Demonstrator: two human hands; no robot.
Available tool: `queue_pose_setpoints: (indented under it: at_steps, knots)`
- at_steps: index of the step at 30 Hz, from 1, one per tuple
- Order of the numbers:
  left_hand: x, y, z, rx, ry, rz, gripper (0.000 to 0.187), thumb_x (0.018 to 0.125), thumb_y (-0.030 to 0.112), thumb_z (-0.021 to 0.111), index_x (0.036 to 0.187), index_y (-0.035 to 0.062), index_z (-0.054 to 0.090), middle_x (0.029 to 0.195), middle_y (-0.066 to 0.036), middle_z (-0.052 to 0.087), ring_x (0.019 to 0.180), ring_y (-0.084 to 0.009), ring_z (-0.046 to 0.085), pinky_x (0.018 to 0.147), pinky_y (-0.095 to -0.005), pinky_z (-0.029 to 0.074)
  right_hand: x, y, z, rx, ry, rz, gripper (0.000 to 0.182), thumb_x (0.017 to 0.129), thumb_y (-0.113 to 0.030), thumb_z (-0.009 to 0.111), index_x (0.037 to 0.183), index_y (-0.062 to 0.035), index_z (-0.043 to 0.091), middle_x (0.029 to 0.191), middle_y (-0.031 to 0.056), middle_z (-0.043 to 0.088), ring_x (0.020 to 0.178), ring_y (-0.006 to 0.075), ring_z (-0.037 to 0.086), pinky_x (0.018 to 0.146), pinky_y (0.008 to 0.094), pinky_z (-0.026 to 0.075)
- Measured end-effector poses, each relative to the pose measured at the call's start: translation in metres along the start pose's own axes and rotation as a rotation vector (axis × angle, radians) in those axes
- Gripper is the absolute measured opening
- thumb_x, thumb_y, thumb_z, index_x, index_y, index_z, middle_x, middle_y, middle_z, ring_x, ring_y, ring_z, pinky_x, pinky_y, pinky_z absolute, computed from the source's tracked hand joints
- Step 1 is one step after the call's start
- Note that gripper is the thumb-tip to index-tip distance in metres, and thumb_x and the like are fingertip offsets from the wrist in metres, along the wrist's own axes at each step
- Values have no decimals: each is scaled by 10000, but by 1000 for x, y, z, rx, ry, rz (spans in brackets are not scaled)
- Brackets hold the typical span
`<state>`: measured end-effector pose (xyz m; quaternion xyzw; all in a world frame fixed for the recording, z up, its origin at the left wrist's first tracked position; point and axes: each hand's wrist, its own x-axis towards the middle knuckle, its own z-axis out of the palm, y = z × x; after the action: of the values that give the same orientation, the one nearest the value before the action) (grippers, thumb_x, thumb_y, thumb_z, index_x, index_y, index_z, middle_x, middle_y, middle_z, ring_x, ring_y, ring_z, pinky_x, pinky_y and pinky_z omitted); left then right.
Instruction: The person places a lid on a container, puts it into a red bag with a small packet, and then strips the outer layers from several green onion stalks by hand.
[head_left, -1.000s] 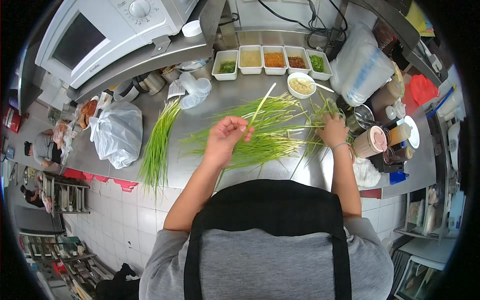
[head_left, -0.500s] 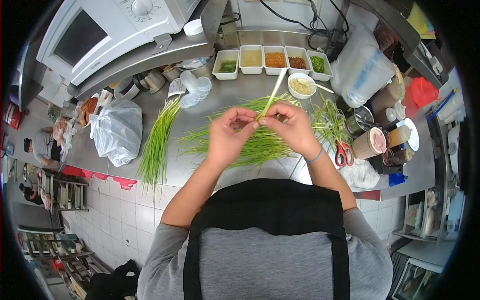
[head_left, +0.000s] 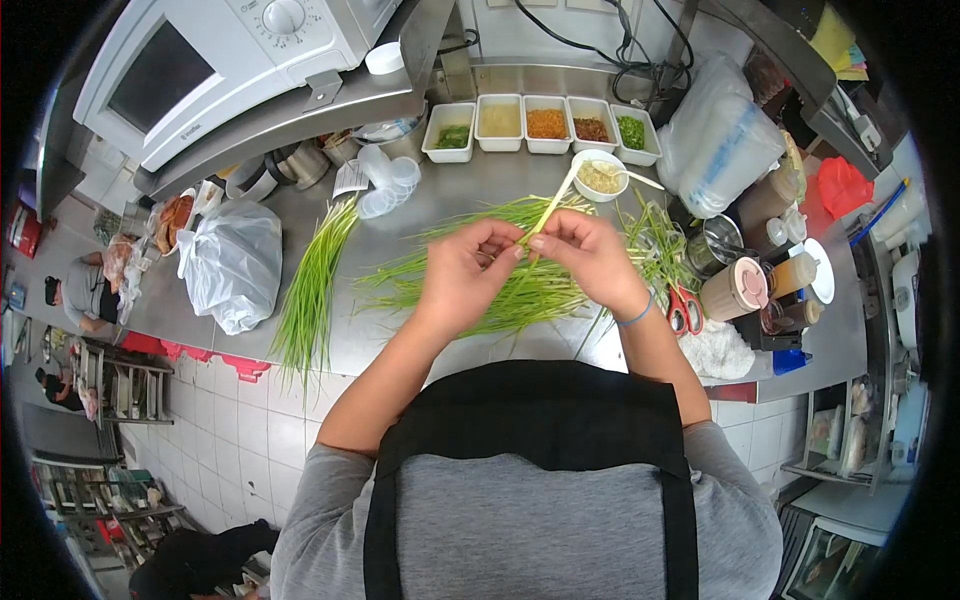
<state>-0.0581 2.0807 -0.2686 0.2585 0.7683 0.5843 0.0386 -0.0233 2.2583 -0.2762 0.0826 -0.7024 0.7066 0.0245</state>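
Observation:
A pale green onion stalk (head_left: 552, 208) slants up and to the right between my two hands. My left hand (head_left: 464, 268) pinches near its lower part with thumb and fingers. My right hand (head_left: 592, 258) grips it close beside, thumb and fingertips pressed together. Below both hands a loose pile of green onions (head_left: 530, 295) spreads over the steel counter (head_left: 400, 215). Beyond my right wrist lies a tangled heap of green onion trimmings (head_left: 655, 240). Another bundle of green onions (head_left: 318, 290) rests at the left, its tips over the front edge.
Several white trays (head_left: 449, 153) of chopped food line the back, with a white bowl (head_left: 600, 175) before them. Red scissors (head_left: 684, 311), a white cloth (head_left: 717, 350) and sauce containers (head_left: 734, 288) stand right. A plastic bag (head_left: 232, 265) and microwave (head_left: 215, 75) are left.
The stalk's upper end has tilted down and a little to the right. Both hands have shifted slightly and stay together on the stalk.

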Motion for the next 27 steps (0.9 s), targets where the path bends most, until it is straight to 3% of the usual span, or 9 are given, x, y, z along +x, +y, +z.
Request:
queue_pose_setpoints:
  at_steps: [4,7,9,10,14,20,21,23,27]
  knots:
    - [-1,-9,-4,94,27,43,118,786,-7,631,904,-10,630,797,-76,648,699,-115,611,651,-243,497,-3,5,-18,-176,18,15,91,845,-91,616,875,-6,604,795,19,624,758,73,565,692,220,448]
    - [-3,-12,-10,139,51,69,117,777,-6,637,894,-11,630,797,-99,649,693,-137,623,646,-251,500,-5,0,-55,-183,181,-85,85,845,-117,614,873,-37,608,795,5,627,757,68,558,696,224,438]
    - [-6,-13,-12,146,60,54,108,781,-6,637,889,-11,632,794,-83,645,700,-123,614,654,-244,498,-10,-5,-84,-101,354,-177,85,853,-150,601,871,-67,609,808,3,637,762,76,565,712,226,433]
    - [-7,-15,-14,149,65,38,100,785,-6,636,885,-10,633,791,-65,642,706,-108,607,662,-239,496,-12,-5,-101,-94,500,-114,95,873,-167,570,861,-81,606,825,17,642,770,92,580,718,222,433]
    - [-10,-29,-20,63,60,3,106,812,-1,613,918,-10,613,794,-39,624,722,-100,593,672,-236,489,-35,-7,-161,328,615,-248,160,911,-207,520,954,-56,550,843,84,629,790,200,614,737,315,494]
    - [-4,-28,-33,-599,-24,-368,106,908,101,492,986,48,540,785,-20,554,671,-92,518,547,-208,399,-42,-27,-161,503,761,-392,178,934,-247,487,999,-83,509,727,27,518,632,171,499,658,278,420]
    - [-3,-31,-38,-696,-55,-382,108,911,116,492,985,52,537,779,-15,538,652,-89,495,530,-201,376,-41,-31,-162,559,822,-413,185,939,-248,478,1006,-80,519,664,-4,439,575,125,404,609,258,358]
    - [-5,-39,-50,-893,-114,-411,115,919,147,491,983,60,532,766,-4,505,614,-82,450,496,-189,332,-51,-29,-181,554,753,-478,185,942,-241,471,1016,-80,524,645,-17,408,560,100,386,579,248,344]
    - [-9,-39,-66,-872,-32,-438,139,912,167,519,1002,63,539,723,22,490,561,-61,394,467,-177,293,-56,-36,-174,512,759,-473,209,948,-236,465,1051,-65,526,616,-36,358,505,54,334,494,213,299]
